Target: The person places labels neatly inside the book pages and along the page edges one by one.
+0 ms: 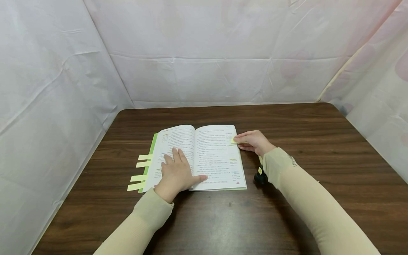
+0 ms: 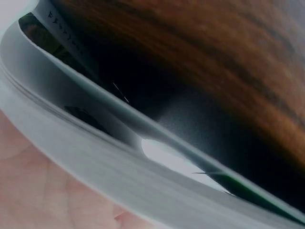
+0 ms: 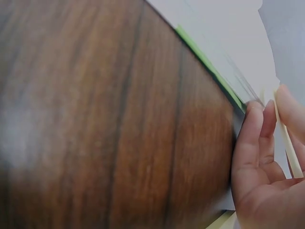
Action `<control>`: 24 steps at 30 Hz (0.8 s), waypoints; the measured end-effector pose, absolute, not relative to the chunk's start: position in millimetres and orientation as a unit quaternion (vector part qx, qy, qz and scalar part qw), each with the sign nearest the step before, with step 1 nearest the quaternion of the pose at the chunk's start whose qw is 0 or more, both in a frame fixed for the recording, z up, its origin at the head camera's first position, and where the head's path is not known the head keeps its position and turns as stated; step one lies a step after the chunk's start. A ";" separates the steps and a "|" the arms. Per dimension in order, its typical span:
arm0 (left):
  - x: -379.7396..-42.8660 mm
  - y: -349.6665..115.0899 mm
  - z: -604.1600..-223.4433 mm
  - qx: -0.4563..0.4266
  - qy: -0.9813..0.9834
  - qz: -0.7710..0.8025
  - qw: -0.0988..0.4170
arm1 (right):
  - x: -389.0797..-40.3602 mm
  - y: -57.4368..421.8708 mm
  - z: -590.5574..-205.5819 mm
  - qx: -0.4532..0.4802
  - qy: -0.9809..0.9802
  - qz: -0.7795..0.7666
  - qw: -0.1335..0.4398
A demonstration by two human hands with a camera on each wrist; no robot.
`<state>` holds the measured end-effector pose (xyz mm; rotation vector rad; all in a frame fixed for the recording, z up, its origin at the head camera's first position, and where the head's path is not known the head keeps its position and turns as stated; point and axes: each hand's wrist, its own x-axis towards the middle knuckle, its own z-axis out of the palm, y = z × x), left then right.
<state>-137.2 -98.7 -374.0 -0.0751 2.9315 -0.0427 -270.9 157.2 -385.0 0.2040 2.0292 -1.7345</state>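
Note:
An open book (image 1: 211, 166) with printed pages lies on the table. My left hand (image 1: 177, 173) rests on it with fingers spread over the left page and the thumb reaching across the gutter onto the right page. At the outer edge of the right page, my right hand (image 1: 255, 141) pinches a pale yellow sticky note (image 1: 234, 140) between thumb and fingers. The right wrist view shows this note (image 3: 289, 150) edge-on, with the fingertips right at the page edge. Close up, the left wrist view has the book's curved page edges (image 2: 95, 155).
Several yellow sticky tabs (image 1: 137, 178) stick out from the book's left side, past its green cover (image 1: 153, 143). A small black object (image 1: 260, 177) sits by the right cuff. White sheeting (image 1: 204, 78) stands behind and beside the dark wooden table (image 1: 318, 141).

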 end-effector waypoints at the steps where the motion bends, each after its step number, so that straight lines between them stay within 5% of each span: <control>1: -137.2 -98.6 -374.0 -0.025 0.994 -0.015 0.104 | -271.0 157.1 -384.7 0.074 0.741 -0.626 0.230; 24: -136.0 -97.7 -373.2 -0.025 0.994 -0.022 0.105 | -271.7 147.7 -389.7 0.064 0.799 -0.564 0.201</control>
